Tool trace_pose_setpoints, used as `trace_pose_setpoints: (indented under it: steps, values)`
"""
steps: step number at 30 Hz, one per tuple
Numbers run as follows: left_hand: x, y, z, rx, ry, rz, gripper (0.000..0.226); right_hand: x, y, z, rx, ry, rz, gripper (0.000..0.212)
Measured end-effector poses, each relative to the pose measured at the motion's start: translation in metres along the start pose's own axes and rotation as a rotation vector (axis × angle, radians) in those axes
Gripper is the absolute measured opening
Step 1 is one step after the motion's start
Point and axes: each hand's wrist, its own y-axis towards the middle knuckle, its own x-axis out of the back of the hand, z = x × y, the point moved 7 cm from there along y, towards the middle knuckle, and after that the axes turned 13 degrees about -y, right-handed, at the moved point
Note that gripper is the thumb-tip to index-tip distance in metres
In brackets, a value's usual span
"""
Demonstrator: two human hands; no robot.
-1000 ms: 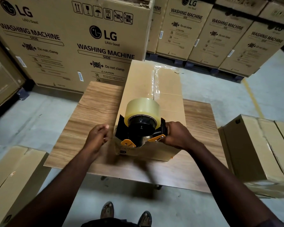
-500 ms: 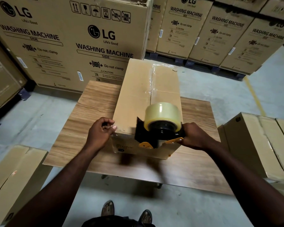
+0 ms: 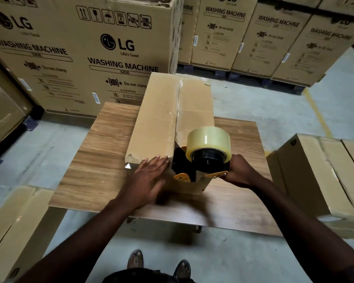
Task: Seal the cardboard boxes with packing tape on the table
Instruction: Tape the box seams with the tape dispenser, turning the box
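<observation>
The left hand (image 3: 145,178) has opened since a moment ago and now lies flat, fingers straight, on the near end of the box (image 3: 161,119), just beside the tape gun (image 3: 200,160). The right hand (image 3: 241,170) is curled round the tape gun at the box's near right edge. The box sits long-ways on the table (image 3: 102,150), and its middle seam (image 3: 178,111), just left of the gun, runs straight away from both hands.
</observation>
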Motion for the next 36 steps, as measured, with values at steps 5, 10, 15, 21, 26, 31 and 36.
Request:
trace_pose_setpoints:
  steps: [5,10,15,21,26,31,36]
  values:
    - [0.001,0.002,0.0,0.001,0.005,-0.008,0.062,0.016,-0.016,-0.035,-0.011,0.009,-0.051,0.031]
    - [0.0,0.002,-0.002,0.017,0.014,-0.056,0.062,0.031,-0.049,-0.077,0.006,0.035,-0.136,0.009]
    - [-0.018,0.009,-0.022,0.013,0.036,-0.122,0.06,0.024,-0.05,-0.082,0.005,0.06,-0.145,0.006]
    - [-0.067,0.046,-0.07,-0.074,0.057,0.032,0.063,0.023,-0.048,-0.086,0.006,0.072,-0.165,0.009]
    - [-0.067,0.049,-0.065,-0.04,-0.035,-0.004,0.06,0.015,-0.051,-0.094,-0.001,0.076,-0.165,0.011]
    - [-0.065,0.05,-0.064,-0.022,-0.08,-0.02,0.058,0.032,-0.078,-0.11,-0.039,0.076,-0.231,0.019]
    - [-0.066,0.051,-0.063,-0.003,-0.092,-0.018,0.059,0.009,-0.088,-0.147,-0.151,-0.029,-0.097,0.013]
